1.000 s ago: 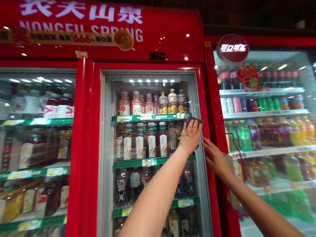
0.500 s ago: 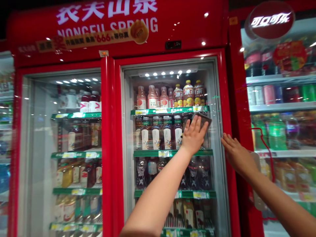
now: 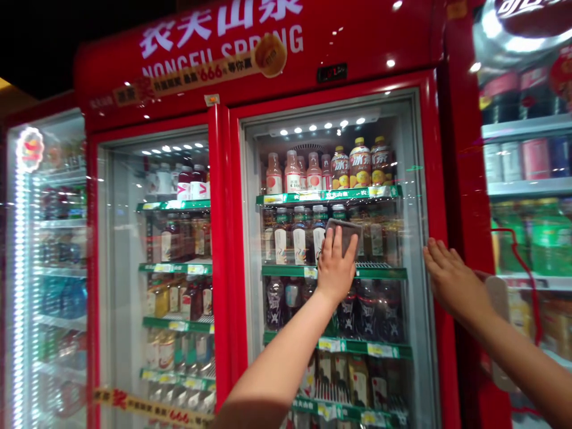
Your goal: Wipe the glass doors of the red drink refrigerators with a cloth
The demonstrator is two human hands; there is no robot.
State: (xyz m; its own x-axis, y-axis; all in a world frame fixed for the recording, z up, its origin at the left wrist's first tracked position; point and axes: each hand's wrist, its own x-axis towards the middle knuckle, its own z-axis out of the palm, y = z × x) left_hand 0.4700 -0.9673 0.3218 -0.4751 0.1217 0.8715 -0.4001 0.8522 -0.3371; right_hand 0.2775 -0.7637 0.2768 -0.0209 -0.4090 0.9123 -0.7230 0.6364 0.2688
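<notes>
My left hand [image 3: 335, 271] presses a folded grey cloth [image 3: 347, 232] flat against the glass of the fridge's right-hand door. Its fingers lie spread over the cloth, whose upper edge and right corner show beyond them. Behind the glass at that height stand dark bottles with white labels [image 3: 300, 241]. On the right, my right hand [image 3: 456, 283] rests on the red door frame [image 3: 432, 179] near its edge, fingers stretched out and holding nothing. How firmly it touches the frame cannot be made out.
The red drinks fridge [image 3: 379, 36] has a second glass door on the left, with bottles on green-edged shelves [image 3: 176, 322]. Another lit fridge [image 3: 27, 268] stands farther left. To the right is a fridge of cans and bottles, with a red cable [image 3: 534, 286] hanging beside it.
My left hand has slid the cloth leftward and slightly down across the glass. My right hand stays by the door frame. The view has turned left, showing more of the far-left fridge.
</notes>
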